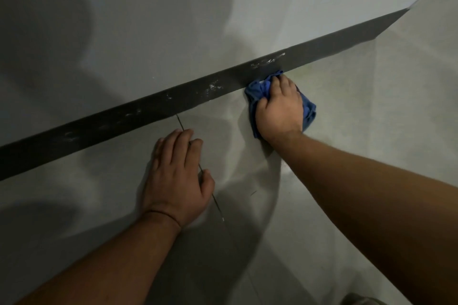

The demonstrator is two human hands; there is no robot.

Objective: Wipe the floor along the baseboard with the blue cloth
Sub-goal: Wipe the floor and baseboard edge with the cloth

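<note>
Right hand: my right hand (278, 109) presses the blue cloth (259, 93) flat, fingers (282, 86) curled over it.
Blue cloth: bunched on the floor (347, 106), touching the dark baseboard (173, 99).
Left hand: my left hand (177, 176) rests palm-down on the floor, fingers spread, holding nothing, near the baseboard.

dim, soft overall; broad shadows on wall (124, 32) left of brighter patch, wide-angle stretch at edges, forearms dark near bottom.
</note>
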